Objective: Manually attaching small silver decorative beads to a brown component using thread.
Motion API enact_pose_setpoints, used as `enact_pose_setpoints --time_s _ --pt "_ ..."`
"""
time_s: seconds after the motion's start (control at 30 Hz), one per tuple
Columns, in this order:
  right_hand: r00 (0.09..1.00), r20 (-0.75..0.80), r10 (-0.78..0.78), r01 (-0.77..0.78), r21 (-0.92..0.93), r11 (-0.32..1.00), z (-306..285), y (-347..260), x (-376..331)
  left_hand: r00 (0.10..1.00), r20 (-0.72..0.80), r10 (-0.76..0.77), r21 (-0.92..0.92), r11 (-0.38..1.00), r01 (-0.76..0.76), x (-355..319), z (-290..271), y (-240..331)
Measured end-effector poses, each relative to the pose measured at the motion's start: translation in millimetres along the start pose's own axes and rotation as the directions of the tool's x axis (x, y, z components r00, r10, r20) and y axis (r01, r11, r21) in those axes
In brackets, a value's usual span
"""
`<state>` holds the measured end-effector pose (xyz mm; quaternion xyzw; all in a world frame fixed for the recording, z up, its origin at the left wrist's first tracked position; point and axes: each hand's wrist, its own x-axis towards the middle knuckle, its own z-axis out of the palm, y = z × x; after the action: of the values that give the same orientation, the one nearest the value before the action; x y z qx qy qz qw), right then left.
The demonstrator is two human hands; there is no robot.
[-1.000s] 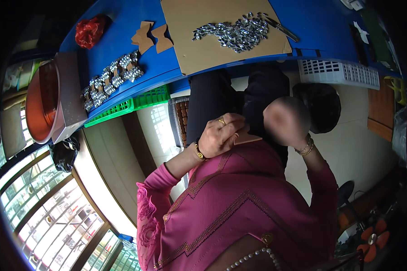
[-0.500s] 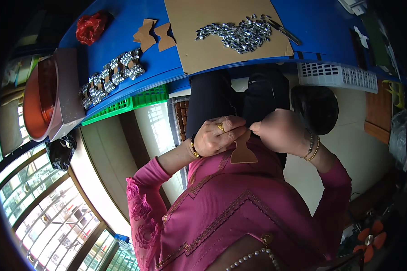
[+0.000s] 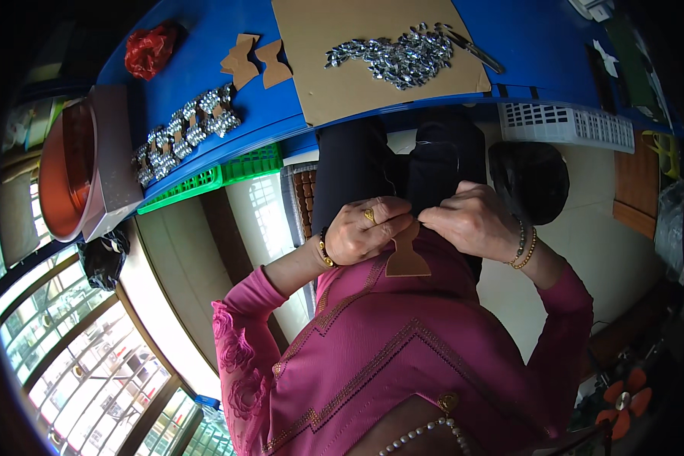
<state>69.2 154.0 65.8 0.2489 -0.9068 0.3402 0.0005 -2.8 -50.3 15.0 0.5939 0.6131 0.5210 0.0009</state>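
Both hands meet over the lap, the left hand (image 3: 368, 228) and right hand (image 3: 471, 222) pinching the top of a brown bow-shaped cutout (image 3: 407, 254). Held only by its upper edge, it could slip down, far from the bench (image 3: 205, 83) beyond them.

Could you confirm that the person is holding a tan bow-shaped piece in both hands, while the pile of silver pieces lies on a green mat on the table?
Not quite: the head view shows the silver pieces on a brown cardboard sheet, not a green mat. Both hands, left and right, do hold the tan bow-shaped piece.
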Motion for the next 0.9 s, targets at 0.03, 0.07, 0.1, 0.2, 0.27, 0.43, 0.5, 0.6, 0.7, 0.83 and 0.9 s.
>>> enact_pose_setpoints --time_s 0.03,0.07,0.1,0.2,0.27,0.43,0.5,0.6,0.7,0.83,0.9 --pt "1.0 0.0 0.001 -0.001 0.003 1.0 0 0 0 1.0 0.002 0.0 -0.001 1.0 0.0 0 0 0" --pt "1.0 0.0 0.002 -0.002 0.006 1.0 0 0 0 1.0 0.001 -0.002 0.001 1.0 0.002 0 1 0" --pt "1.0 0.0 0.003 -0.003 0.008 1.0 0 1 -1 1.0 0.001 -0.004 0.002 1.0 0.004 0 1 0" --pt "1.0 -0.01 -0.001 0.001 0.018 1.0 1 1 -1 1.0 0.006 -0.01 0.002 1.0 0.01 0 2 1" --pt "1.0 -0.016 -0.003 0.004 0.022 1.0 1 2 -2 1.0 0.012 -0.016 0.006 1.0 0.016 1 1 1" --pt "0.999 0.051 -0.001 -0.001 0.025 1.0 2 8 -5 0.991 0.064 -0.118 -0.072 0.99 0.122 4 -1 10" --pt "0.999 0.038 -0.003 0.0 0.086 0.996 3 13 -7 0.857 0.157 -0.49 -0.363 0.778 0.512 3 5 18" --pt "0.996 0.028 0.081 -0.086 0.319 0.944 9 18 -8 0.638 0.331 -0.695 -0.623 0.347 0.701 3 10 20" --pt "0.983 0.058 0.173 -0.179 0.489 0.854 17 19 -12 0.457 0.554 -0.696 -0.759 -0.197 0.62 3 11 16" --pt "0.948 0.09 0.304 -0.294 0.612 0.735 24 16 -18 0.379 0.665 -0.644 -0.732 -0.463 0.499 7 11 13" --pt "0.935 0.062 0.348 -0.305 0.637 0.707 24 15 -20 0.357 0.675 -0.645 -0.724 -0.489 0.486 9 9 12"
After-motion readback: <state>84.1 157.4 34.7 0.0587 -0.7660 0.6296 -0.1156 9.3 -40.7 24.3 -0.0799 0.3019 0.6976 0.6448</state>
